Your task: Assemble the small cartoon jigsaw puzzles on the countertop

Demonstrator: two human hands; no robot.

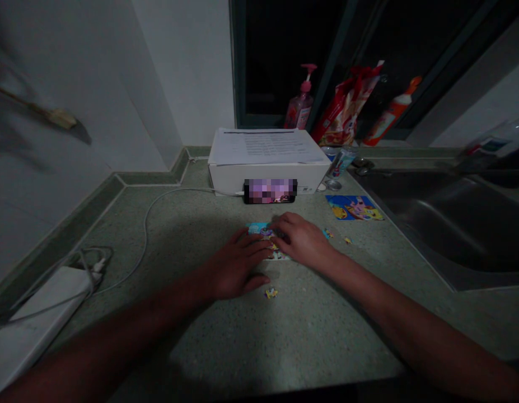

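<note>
A small colorful jigsaw puzzle lies flat on the counter, partly covered by both hands. My left hand rests over its left side, fingers stretched out flat and the thumb apart. From the right, my right hand reaches onto the puzzle with bent fingers drawn together at its top right part. Whatever is under those fingertips is hidden. One loose puzzle piece sits just below my left thumb. More loose pieces lie to the right of my right hand.
Behind the puzzle, a phone leans on a white box, its cable running left to a power strip. A cartoon picture card lies near the sink. Bottles and a red bag stand by the window.
</note>
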